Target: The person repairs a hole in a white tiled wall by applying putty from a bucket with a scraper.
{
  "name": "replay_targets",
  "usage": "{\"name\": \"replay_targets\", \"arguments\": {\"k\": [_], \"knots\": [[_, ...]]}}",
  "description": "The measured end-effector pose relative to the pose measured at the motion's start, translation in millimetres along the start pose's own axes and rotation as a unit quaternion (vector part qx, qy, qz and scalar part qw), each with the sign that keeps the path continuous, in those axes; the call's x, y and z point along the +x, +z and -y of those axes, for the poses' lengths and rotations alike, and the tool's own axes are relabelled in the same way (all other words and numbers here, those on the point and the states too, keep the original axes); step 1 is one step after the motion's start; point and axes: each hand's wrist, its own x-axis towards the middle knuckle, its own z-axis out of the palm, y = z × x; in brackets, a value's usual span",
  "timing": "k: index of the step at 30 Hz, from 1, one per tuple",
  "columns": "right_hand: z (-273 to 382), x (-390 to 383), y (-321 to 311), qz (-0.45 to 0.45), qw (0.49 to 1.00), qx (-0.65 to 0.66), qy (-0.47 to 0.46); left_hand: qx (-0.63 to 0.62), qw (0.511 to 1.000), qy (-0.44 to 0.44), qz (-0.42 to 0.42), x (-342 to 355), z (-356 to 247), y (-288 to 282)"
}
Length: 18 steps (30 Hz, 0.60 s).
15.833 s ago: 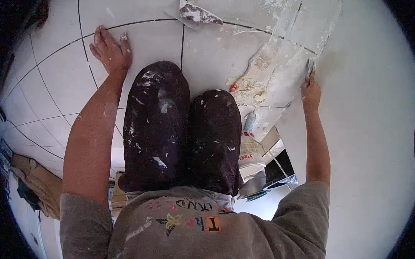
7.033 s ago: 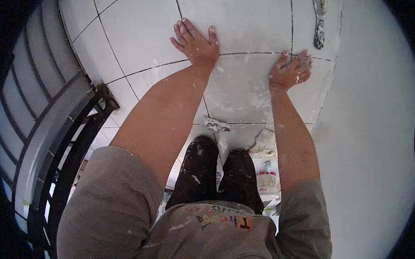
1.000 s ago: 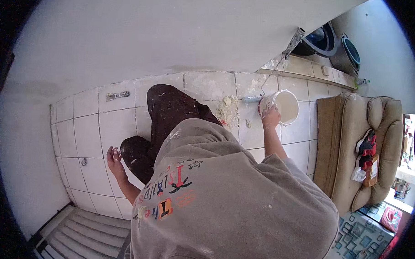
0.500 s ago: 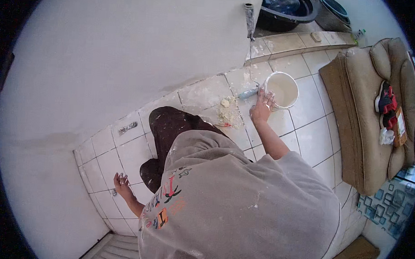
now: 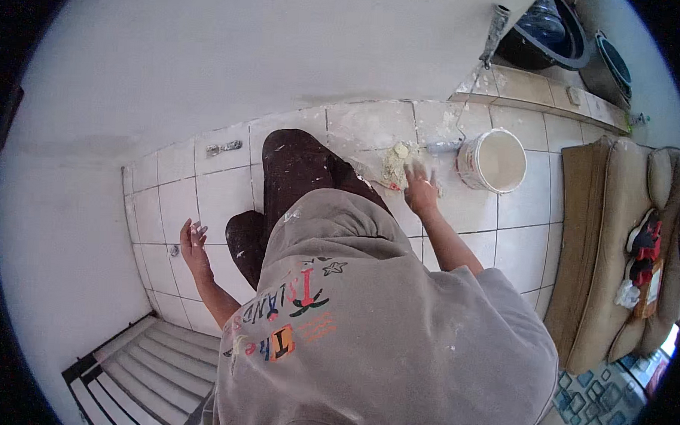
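Note:
My left hand (image 5: 196, 249) is held out beside my paint-spattered knee, fingers apart and slightly curled, holding nothing. My right hand (image 5: 423, 189) reaches with spread fingers to the edge of a pale powder heap (image 5: 394, 158) on the white tiled floor (image 5: 526, 256); whether it touches the heap I cannot tell. Just right of it stands a white bucket (image 5: 491, 165) with pale contents, and a paint roller (image 5: 443, 147) lies beside the bucket. A metal putty knife (image 5: 222, 147) lies on the tiles left of my knees.
A white wall (image 5: 286, 46) runs along the far edge. An extension pole (image 5: 496, 31) leans there. Black tubs (image 5: 533, 51) sit on a tiled ledge (image 5: 543, 91). A tan sofa (image 5: 593, 251) with shoes stands at the right, a barred metal frame (image 5: 147, 363) at the lower left.
My right hand has let go of the bucket's rim and moved left to the powder heap. Seven seconds ago both hands lay on the tiles; earlier still, my right held a putty knife.

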Motion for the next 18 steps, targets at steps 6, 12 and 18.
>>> {"name": "replay_targets", "arguments": {"k": [6, 12, 18], "knots": [[46, 53, 61, 0.115, 0.991, -0.015, -0.069, 0.030, 0.998, -0.041, -0.041, -22, 30, -41], [62, 92, 47, 0.116, 0.992, 0.040, 0.009, 0.015, 0.993, -0.068, -0.097, -47, 54, -74], [-28, 98, 41, -0.058, 0.985, 0.077, -0.143, -0.021, 0.992, -0.070, -0.106, -34, 82, -64]]}}
